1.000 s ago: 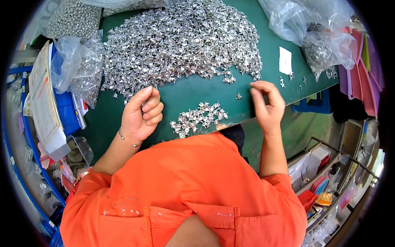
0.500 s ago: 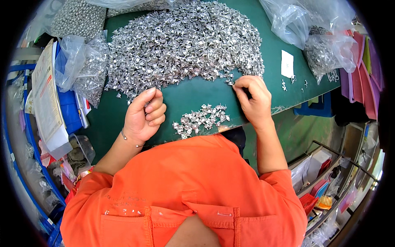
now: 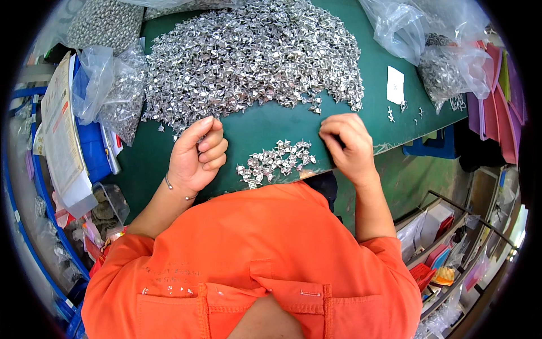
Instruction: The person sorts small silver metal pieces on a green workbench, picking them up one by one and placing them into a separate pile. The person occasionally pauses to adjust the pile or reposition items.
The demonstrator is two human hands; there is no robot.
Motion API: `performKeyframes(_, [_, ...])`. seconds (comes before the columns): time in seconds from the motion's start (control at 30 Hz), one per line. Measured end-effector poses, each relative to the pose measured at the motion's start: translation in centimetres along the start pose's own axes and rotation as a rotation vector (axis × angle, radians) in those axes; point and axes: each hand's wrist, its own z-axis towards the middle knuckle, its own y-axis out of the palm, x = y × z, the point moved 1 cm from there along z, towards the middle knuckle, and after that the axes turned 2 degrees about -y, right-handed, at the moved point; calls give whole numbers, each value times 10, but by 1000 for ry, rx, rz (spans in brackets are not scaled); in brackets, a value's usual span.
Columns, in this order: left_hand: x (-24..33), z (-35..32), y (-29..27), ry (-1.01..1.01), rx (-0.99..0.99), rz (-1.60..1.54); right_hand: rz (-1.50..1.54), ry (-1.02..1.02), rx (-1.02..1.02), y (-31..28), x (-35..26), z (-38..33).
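Silver metal pieces, small and folded, lie in a big heap [image 3: 248, 56] across the far half of the green tabletop [image 3: 271, 127], and a little cluster of the same pieces [image 3: 275, 161] sits apart at the near edge, between my two hands. My left hand [image 3: 195, 158] rests on the tabletop just left of the cluster, palm turned inward, fingers curled loosely toward the palm with the index finger reaching up to the heap's near fringe; whether this grip pinches a piece I cannot tell, since the curled fingers hide the palm. A thin bracelet [image 3: 178, 189] circles that wrist. My right hand [image 3: 347, 144] is bent at the wrist, knuckles up, fingertips bunched together and pressed down on the tabletop just below the heap's ragged right edge; the grip is clenched tight, but what it pinches, if anything, is hidden under the fingers. Both forearms come up from my orange sleeves [image 3: 259, 265], elbows out. Clear plastic bags holding more silver pieces [image 3: 451, 68] lie at the far right, another bag [image 3: 113, 90] at the left beside a blue bin [image 3: 93, 152]. A white paper slip [image 3: 395, 85] lies flat right of the heap, a few stray pieces near it.
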Motion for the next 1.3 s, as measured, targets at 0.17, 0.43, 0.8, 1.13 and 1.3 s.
performKeyframes(0.17, [0,0,-1,-7,1,-3,233,123,-38,0,-8,7])
performKeyframes(0.43, [0,0,1,-2,25,8,34,142,162,3,13,7])
performKeyframes(0.8, [0,0,2,2,42,13,89,312,188,7,1,4])
performKeyframes(1.13, [1,0,2,-2,32,14,40,232,251,0,5,0])
performKeyframes(1.3, [1,-1,3,-34,10,34,47,146,199,6,0,2])
